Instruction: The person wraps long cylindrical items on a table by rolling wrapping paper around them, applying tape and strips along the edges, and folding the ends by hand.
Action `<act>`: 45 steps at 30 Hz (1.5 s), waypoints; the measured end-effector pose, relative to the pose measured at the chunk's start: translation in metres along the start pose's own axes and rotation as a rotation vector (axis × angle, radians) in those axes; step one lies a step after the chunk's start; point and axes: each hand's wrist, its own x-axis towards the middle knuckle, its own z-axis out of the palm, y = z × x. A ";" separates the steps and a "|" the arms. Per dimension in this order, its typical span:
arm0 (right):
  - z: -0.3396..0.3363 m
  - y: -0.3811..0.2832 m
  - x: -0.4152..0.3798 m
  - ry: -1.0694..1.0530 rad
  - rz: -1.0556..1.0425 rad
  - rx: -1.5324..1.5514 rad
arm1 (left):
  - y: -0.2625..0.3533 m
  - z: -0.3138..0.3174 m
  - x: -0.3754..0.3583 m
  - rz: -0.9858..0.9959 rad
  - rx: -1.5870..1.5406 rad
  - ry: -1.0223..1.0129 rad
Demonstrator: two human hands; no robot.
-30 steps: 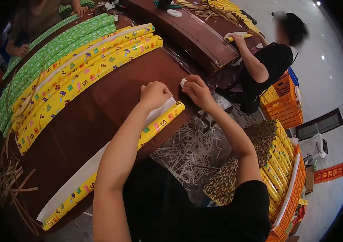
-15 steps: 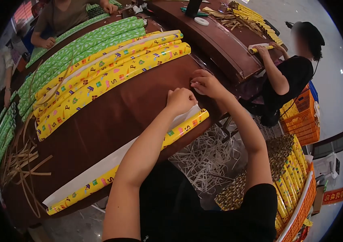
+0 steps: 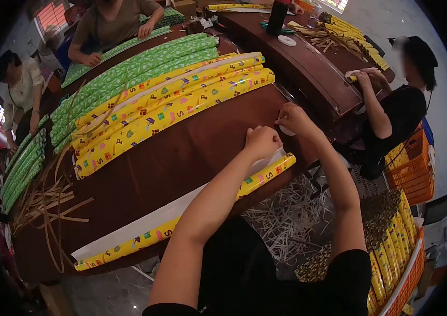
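Note:
In front of me a roll of yellow printed wrapping paper [image 3: 152,238] lies along the near table edge, its white underside [image 3: 144,221] partly unrolled. My left hand [image 3: 263,142] is closed above the right end of this roll, over the white flap; whatever its fingers pinch is hidden. Just beyond it, my right hand [image 3: 293,118] has its fingers curled together. A small pale, rounded item [image 3: 286,130] shows beneath those fingers, too small to name.
Finished yellow rolls [image 3: 181,108] and green rolls [image 3: 144,68] lie across the brown table [image 3: 144,174]. Brown paper strips [image 3: 49,203] hang at its left end. Shredded paper [image 3: 297,221] and a crate of rolls [image 3: 392,263] are below right. A co-worker [image 3: 399,110] sits at right.
The view has shifted, so the scene sits further right and more people show at left. My right hand has moved slightly, and the pale item now shows below its fingers.

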 end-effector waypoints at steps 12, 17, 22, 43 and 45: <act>0.003 -0.028 -0.015 0.139 0.052 -0.143 | -0.001 0.002 -0.001 0.038 0.028 0.027; 0.006 -0.034 -0.030 0.117 0.016 -0.053 | -0.005 0.007 0.001 0.042 0.045 0.062; 0.006 -0.045 -0.010 0.265 0.059 0.086 | -0.001 0.001 0.003 0.015 0.048 0.034; 0.048 -0.139 -0.097 -0.012 -0.919 -0.259 | 0.091 -0.040 -0.047 0.334 -0.671 0.252; 0.011 -0.164 -0.083 -0.166 -0.844 -0.312 | 0.120 -0.054 -0.110 0.510 -0.244 0.203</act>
